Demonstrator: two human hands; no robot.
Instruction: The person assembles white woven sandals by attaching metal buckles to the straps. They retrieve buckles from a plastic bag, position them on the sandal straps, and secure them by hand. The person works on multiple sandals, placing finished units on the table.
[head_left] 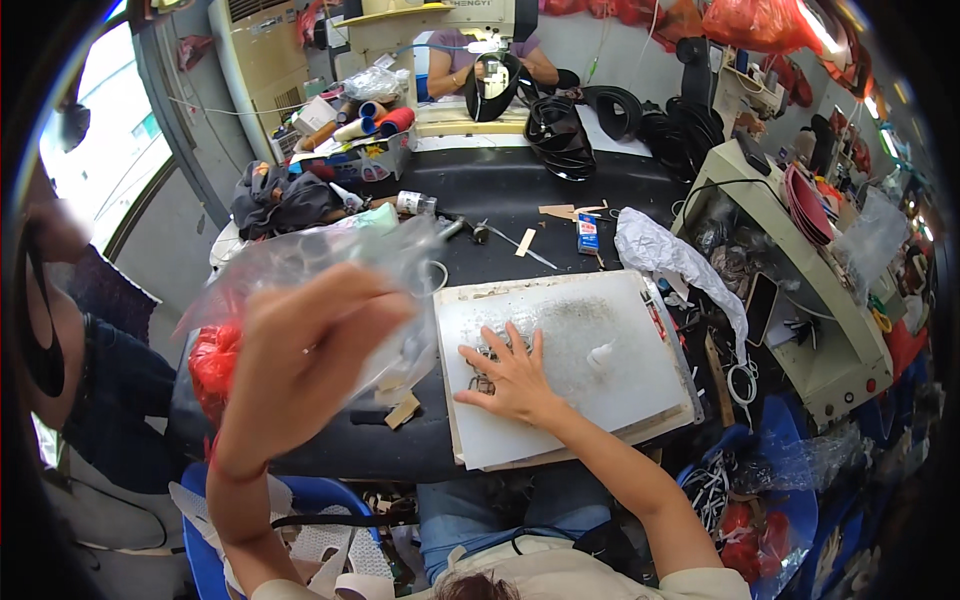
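Observation:
My right hand (515, 380) lies spread and palm down on a white board (625, 390). Beneath and around its fingers are several small metal pieces (483, 384) that look like buckles, partly hidden by the hand. Raised at the left, my left hand (315, 345) is blurred, its fingers curled together on a clear plastic bag (405, 255). The bag spreads out behind that hand. A small white lump (601, 355) rests on the board, right of my right hand, beside a grey, speckled patch.
A red plastic bag (213, 360) sits at the table's left edge. Beyond the board are a small blue box (587, 234) and a crumpled white bag (660, 245). A beige machine (800, 330) stands at right. Across the table, a person works with black pieces (558, 135). Blue bins flank my legs.

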